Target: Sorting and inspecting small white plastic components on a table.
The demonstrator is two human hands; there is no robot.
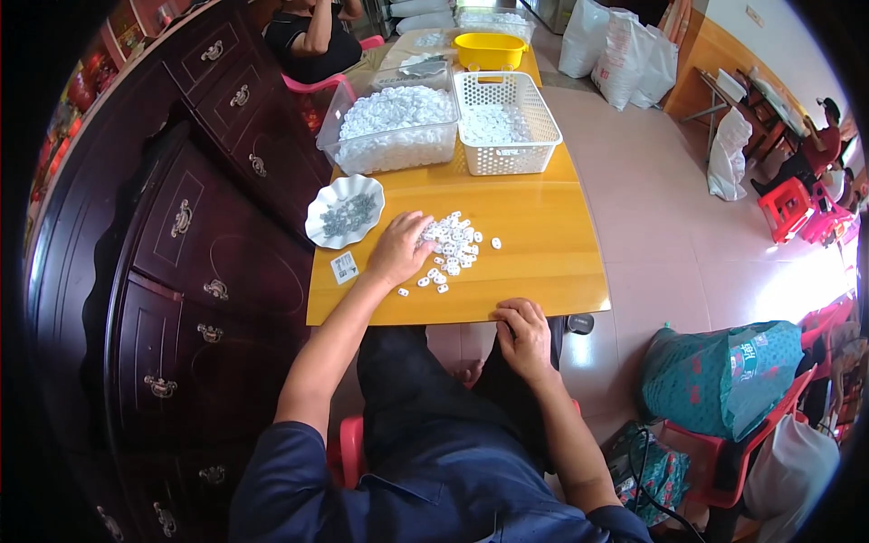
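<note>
A loose pile of small white plastic pieces with dark holes [455,237] lies on the yellow wooden table [534,244]. My left hand [401,246] rests at the pile's left side, its thumb apart from the fingers, which touch the pieces. At the table's front edge, my right hand [525,339] is closed with curled fingers; whatever it may hold is hidden. Left of the pile sits a white scalloped dish [316,220] with many small grey parts in it. A small white square card [344,267] lies beside my left wrist.
Farther back stand a clear tub of white pieces [389,127], a white perforated basket [529,160] and a yellow basin [490,52]. Dark drawers [213,235] line the left. Another person [312,41] sits at the far left. A teal bag [715,376] stands at right.
</note>
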